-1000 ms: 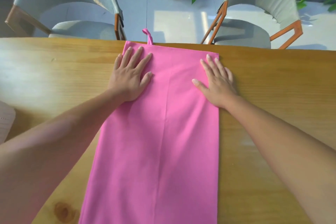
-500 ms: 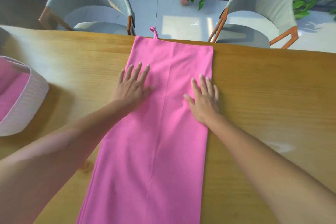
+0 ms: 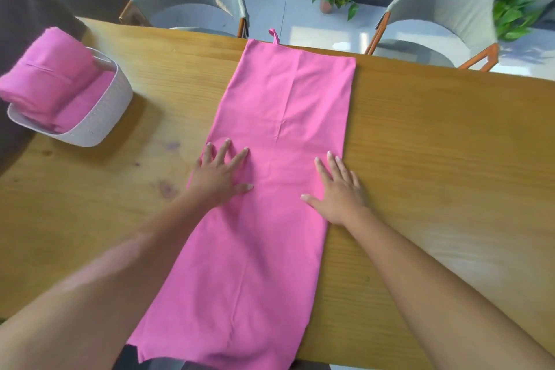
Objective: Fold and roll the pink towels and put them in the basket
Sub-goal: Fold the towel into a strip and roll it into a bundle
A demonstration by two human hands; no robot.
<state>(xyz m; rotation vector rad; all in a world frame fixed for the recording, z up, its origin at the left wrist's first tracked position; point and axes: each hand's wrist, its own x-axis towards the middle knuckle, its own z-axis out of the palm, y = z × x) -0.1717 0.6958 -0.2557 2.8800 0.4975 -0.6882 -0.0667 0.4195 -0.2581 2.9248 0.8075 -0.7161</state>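
Head view, pink towel (image 3: 279, 129) under flat left hand (image 3: 220, 176), right hand (image 3: 339, 189)

Bright daylight, perhaps backlit, edges warped

Wooden tabletop (image 3: 435, 135) fills most of frame. Pink towel (image 3: 270, 219) lies flat lengthwise down the centre, near end overhanging the bottom edge. White basket (image 3: 99, 117) with rolled pink towels (image 3: 51, 81) sits upper left.

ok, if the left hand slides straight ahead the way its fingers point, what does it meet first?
Nothing solid, as far as the view shows. The left hand lies flat on the long folded pink towel, fingers aimed toward the wooden table's far edge; only more towel lies ahead.
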